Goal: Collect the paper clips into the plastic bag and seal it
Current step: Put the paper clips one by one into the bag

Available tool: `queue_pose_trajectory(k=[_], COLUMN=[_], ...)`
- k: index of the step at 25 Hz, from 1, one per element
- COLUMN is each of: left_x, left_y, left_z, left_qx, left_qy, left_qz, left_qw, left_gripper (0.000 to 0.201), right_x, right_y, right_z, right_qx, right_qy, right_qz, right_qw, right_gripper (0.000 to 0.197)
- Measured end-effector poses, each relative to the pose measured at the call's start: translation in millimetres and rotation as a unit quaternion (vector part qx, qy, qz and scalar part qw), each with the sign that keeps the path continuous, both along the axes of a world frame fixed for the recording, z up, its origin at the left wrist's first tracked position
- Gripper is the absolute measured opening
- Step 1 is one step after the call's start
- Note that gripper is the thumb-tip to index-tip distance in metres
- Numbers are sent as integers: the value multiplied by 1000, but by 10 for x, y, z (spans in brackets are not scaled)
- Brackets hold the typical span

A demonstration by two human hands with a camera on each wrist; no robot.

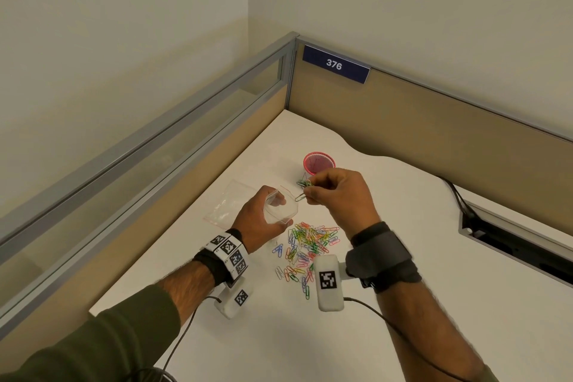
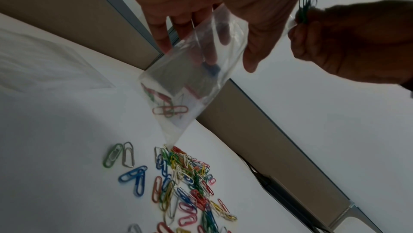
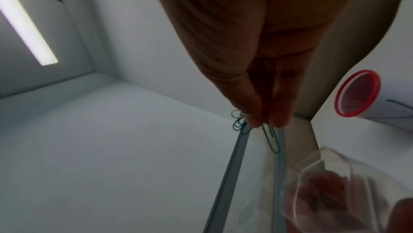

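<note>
My left hand [image 1: 263, 220] holds a small clear plastic bag [image 1: 280, 209] above the desk, mouth turned toward my right hand. In the left wrist view the bag [image 2: 190, 77] hangs from my fingers with a few clips [image 2: 170, 110] inside. My right hand [image 1: 338, 195] pinches a bunch of green paper clips [image 1: 304, 184] just right of the bag's mouth; one clip [image 3: 271, 137] dangles below the fingertips. A heap of coloured paper clips [image 1: 305, 250] lies on the white desk [image 1: 403, 335] beneath both hands.
A second clear bag [image 1: 229, 205] lies flat on the desk left of my left hand. A red mesh cup [image 1: 319, 162] stands behind my right hand. Partition walls [image 1: 434, 121] close the desk's back and left. A cable slot [image 1: 511, 239] opens at right.
</note>
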State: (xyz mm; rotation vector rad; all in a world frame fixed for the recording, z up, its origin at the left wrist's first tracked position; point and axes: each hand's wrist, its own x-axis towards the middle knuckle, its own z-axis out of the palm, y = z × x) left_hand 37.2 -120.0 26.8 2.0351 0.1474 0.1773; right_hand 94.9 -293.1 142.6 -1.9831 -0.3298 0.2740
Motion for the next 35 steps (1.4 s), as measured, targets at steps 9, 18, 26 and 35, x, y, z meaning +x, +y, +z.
queue_pose_trajectory(k=[9, 18, 26, 35], left_x=[-19, -174, -234, -221], left_y=[40, 339, 331, 222], left_z=[26, 14, -16, 11], left_qx=[-19, -24, -22, -20], left_qy=[-17, -23, -10, 0], left_qz=[1, 33, 41, 34], left_qw=[1000, 999, 999, 999], left_gripper=[44, 46, 45, 44], right_x=[31, 546, 246, 177], right_y=[153, -407, -244, -231], right_z=[-98, -1539, -1729, -1739], right_qx=[-70, -460, -478, -489], right_qy=[-81, 27, -24, -66], right_qz=[13, 78, 133, 116], right_qw=[994, 884, 868, 862], right_gripper=[12, 43, 30, 19])
